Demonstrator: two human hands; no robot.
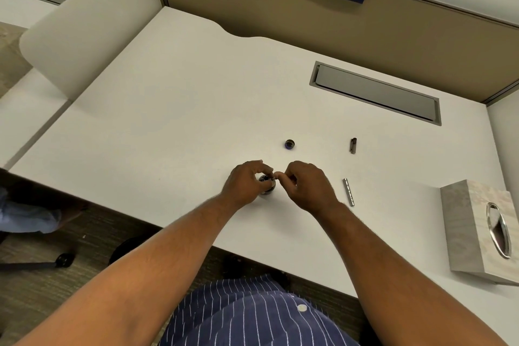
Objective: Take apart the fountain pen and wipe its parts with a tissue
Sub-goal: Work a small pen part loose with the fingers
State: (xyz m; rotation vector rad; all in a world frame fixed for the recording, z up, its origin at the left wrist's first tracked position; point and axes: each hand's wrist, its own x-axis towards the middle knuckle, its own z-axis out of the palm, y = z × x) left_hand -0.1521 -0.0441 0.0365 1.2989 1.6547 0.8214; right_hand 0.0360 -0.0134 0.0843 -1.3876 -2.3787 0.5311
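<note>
My left hand (247,182) curls around a small dark round bottle (266,181) standing on the white desk (168,109) near its front edge. My right hand (306,185) pinches a thin pen part at the bottle's mouth; that part is mostly hidden by my fingers. A silver pen barrel (348,192) lies on the desk just right of my right hand. The dark pen cap (353,145) with its clip lies farther back. A small dark round bottle lid (289,144) sits behind my hands.
A pale tissue box (477,227) with an oval metal opening stands at the desk's right front edge. A grey cable-tray flap (376,91) is set into the desk at the back right. Partition walls close the back and left sides.
</note>
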